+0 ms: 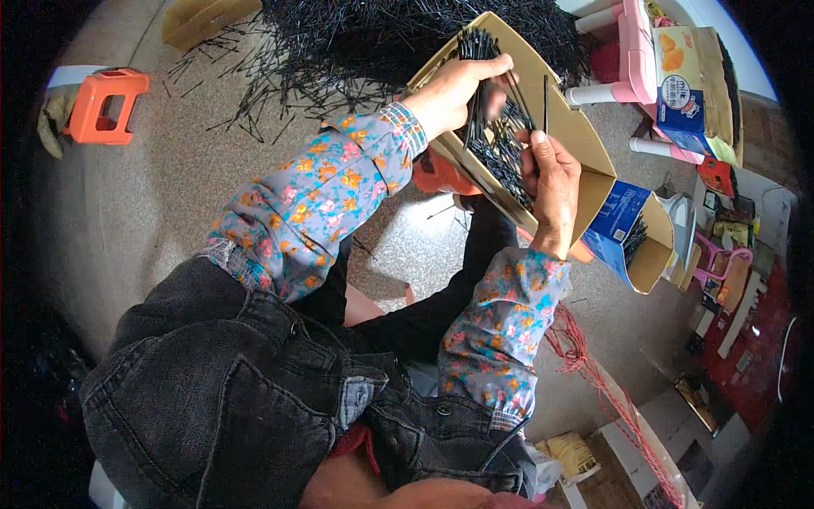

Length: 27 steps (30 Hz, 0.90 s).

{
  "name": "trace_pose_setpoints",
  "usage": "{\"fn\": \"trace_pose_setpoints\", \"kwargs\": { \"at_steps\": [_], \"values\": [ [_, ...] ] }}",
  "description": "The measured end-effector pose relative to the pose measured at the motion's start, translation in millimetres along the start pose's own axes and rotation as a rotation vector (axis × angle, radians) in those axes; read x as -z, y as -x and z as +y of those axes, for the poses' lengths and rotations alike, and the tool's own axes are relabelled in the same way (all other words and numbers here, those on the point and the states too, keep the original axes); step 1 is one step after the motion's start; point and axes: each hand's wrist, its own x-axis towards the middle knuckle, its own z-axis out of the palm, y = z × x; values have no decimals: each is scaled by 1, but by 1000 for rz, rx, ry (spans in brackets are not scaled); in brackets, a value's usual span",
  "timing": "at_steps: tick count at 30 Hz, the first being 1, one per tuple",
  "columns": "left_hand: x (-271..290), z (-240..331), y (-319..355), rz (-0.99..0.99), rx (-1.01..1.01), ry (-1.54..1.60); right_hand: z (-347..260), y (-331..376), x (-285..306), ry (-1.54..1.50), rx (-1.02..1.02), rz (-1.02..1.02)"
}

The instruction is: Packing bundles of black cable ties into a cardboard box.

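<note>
A long open cardboard box [566, 127] stands tilted before me, with many thin black sticks [502, 153] inside; some show pale or shiny parts. My left hand [462, 89] reaches over its left side and is closed round an upright bundle of black sticks [477, 44], the thumb lying across them. Inside the right side of the box, my right hand [553, 174] pinches a black stick [545, 103] that points up between thumb and fingers. Whether it holds more than one I cannot tell. The lower ends of the bundle are hidden by my left hand and the box.
A large heap of black sticks [356, 38] covers the floor beyond the box, with loose ones scattered leftward. An orange stool [108, 106] stands at left. A blue carton [623, 225] with sticks, a pink-and-white stool [632, 59] and red cords [577, 352] lie to the right.
</note>
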Motion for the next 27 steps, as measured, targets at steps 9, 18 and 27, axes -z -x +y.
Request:
{"fn": "trace_pose_setpoints", "kwargs": {
  "at_steps": [9,18,27],
  "values": [
    [8,2,1,-56,-37,-16,8,-1,7,-183,27,-140],
    [-7,-7,7,-190,78,7,3,2,7,-233,-22,-185],
    [-17,-11,16,-241,60,-183,7,-1,3,-135,-8,-224]
  ]
}}
